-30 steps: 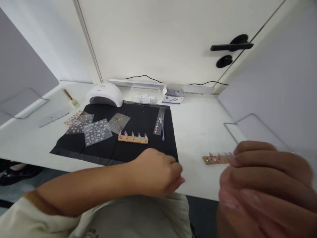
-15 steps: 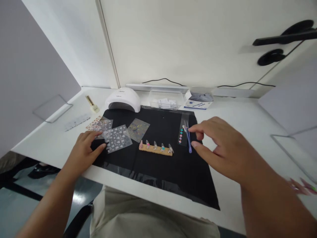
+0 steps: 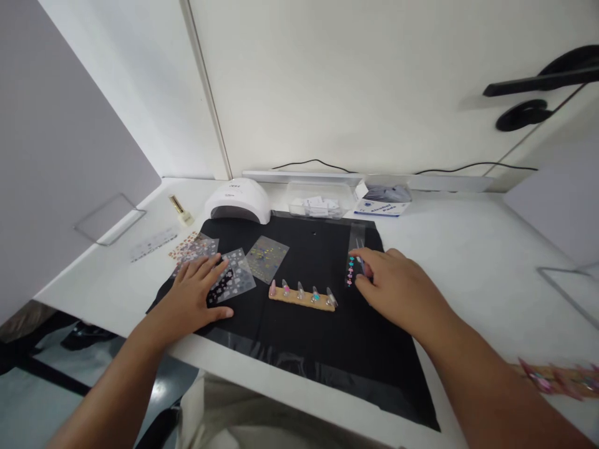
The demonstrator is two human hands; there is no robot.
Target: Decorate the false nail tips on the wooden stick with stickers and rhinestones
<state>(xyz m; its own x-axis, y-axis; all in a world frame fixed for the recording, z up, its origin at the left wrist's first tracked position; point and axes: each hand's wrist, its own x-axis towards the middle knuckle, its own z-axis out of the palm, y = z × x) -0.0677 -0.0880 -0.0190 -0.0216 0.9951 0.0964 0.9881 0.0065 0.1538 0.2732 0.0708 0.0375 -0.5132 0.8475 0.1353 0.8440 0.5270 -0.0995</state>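
The right hand (image 3: 395,288) has reached the tweezers (image 3: 362,265), centre right, grip narrow, hold unclear; the left hand (image 3: 193,298) now spreads wide over a sticker sheet (image 3: 239,278).

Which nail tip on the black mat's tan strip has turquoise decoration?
Fourth-from-left nail tip; the second nail tip shows pink, and the others show no turquoise.

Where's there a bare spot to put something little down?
Bare black mat lies between the nail strip and the mat's front edge. Bare white table lies right of the mat, between the alcohol pads box and the right forearm. It's crowded on the mat's left, with sticker sheets around the left hand, and along the back: lamp, tray, box.
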